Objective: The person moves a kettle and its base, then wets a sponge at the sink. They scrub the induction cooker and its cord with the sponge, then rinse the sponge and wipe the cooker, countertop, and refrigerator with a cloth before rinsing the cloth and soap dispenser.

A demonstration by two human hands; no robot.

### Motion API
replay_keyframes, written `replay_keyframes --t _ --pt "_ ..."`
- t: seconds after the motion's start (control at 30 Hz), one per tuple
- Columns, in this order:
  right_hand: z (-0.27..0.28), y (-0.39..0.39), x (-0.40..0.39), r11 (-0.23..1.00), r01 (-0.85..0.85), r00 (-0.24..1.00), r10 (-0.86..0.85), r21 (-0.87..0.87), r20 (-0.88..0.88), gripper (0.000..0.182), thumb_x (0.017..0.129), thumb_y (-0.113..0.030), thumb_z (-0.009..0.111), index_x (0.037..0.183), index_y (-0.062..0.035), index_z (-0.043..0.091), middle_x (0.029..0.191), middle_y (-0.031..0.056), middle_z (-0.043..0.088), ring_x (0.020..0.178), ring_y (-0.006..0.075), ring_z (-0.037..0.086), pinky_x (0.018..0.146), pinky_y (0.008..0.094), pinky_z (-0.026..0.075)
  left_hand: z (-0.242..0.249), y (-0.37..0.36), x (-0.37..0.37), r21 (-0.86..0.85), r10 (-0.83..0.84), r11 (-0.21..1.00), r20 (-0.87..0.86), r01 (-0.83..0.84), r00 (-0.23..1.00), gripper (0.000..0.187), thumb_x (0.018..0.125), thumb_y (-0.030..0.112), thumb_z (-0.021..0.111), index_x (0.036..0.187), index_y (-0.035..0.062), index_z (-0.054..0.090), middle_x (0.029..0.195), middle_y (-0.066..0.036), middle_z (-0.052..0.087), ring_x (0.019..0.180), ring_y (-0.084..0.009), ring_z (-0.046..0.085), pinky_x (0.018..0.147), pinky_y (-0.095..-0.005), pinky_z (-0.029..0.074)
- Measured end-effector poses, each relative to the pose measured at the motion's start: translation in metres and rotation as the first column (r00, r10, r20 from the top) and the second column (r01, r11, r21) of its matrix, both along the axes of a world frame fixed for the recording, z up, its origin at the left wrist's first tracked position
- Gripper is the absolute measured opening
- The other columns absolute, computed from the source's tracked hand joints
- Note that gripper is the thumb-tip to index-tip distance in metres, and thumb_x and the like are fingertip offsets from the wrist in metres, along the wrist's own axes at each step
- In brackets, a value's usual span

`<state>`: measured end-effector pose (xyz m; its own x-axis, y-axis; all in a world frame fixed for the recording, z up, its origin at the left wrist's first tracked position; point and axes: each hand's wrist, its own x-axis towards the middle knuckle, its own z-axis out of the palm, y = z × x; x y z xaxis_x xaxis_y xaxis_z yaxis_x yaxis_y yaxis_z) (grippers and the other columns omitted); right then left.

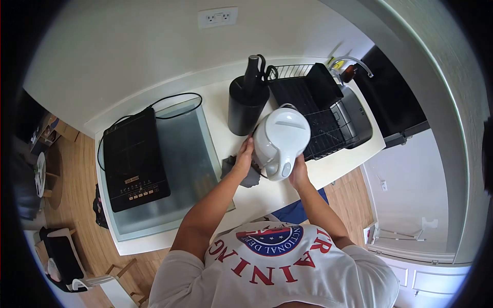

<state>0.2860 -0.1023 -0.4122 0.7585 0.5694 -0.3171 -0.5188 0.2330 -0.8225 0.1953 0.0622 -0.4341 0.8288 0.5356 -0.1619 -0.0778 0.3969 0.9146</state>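
The white kettle [281, 138], lid closed, tilts above the counter [213, 97].

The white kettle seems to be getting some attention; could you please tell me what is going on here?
A person has both hands on the white kettle, the left hand and right hand at opposite sides. A dark cloth lies by the left hand. The dish rack is to the right, and the black cooktop sits on a glass panel to the left.
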Motion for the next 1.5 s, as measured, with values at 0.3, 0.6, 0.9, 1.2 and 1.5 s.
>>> replay_keyframes --t 0.3,0.6,0.9,1.2,1.5 --pt "-0.135 0.006 0.109 0.745 -0.515 0.815 0.579 0.423 -0.029 0.044 0.096 -0.040 0.038 0.124 -0.0069 0.046 0.116 0.0080 0.055 0.105 0.0184 0.054 0.086 0.0310 0.047 -0.016 -0.024 -0.037 0.274 0.138 0.959 -0.231 -0.071 0.963 0.079 0.091 0.057 0.037 0.143 0.0014 0.014 0.145 -0.024 0.016 0.137 -0.0333 0.013 0.110 -0.0374 0.015" --pt "0.077 -0.042 -0.002 0.975 -0.090 0.869 0.177 -0.205 0.461 0.062 0.090 -0.049 0.046 0.128 -0.0003 0.040 0.122 0.0108 0.050 0.113 0.0192 0.047 0.098 0.0329 0.033 -0.006 -0.009 -0.045 0.393 0.111 0.919 -0.323 0.027 0.940 0.081 0.089 0.048 0.052 0.143 0.0024 0.013 0.134 -0.022 0.036 0.121 -0.0258 0.042 0.102 -0.0294 0.029" --pt "0.086 0.003 -0.028 0.959 0.234 0.813 -0.102 -0.161 0.573 0.024 0.074 -0.003 0.062 0.098 -0.0017 0.057 0.085 0.0021 0.059 0.078 0.0105 0.054 0.073 0.0249 0.042 -0.010 0.007 -0.043 0.452 -0.043 0.865 -0.369 0.220 0.928 0.089 0.086 0.054 0.050 0.143 0.0004 0.009 0.139 -0.026 0.033 0.129 -0.0325 0.036 0.106 -0.0317 0.027" --pt "0.213 -0.127 0.008 0.934 0.350 0.794 -0.254 -0.074 0.552 0.022 0.084 -0.026 0.063 0.081 -0.0052 0.057 0.068 0.0017 0.054 0.063 0.0121 0.053 0.070 0.0310 0.048 -0.015 -0.008 -0.053 0.739 0.071 0.666 -0.206 0.107 0.976 0.073 0.084 0.034 0.060 0.138 -0.0020 0.026 0.134 -0.028 0.037 0.125 -0.0374 0.038 0.104 -0.0364 0.030" --pt "0.278 -0.254 0.151 0.602 0.531 0.515 0.331 -0.597 0.791 0.037 0.080 -0.038 0.068 0.076 -0.0030 0.056 0.058 -0.0005 0.046 0.052 0.0100 0.043 0.052 0.0256 0.036 -0.007 -0.059 -0.049 0.951 0.556 0.285 -0.267 0.121 0.787 0.066 0.079 0.028 0.060 0.137 0.0103 0.036 0.135 -0.016 0.040 0.131 -0.0421 0.024 0.104 -0.0604 0.011"
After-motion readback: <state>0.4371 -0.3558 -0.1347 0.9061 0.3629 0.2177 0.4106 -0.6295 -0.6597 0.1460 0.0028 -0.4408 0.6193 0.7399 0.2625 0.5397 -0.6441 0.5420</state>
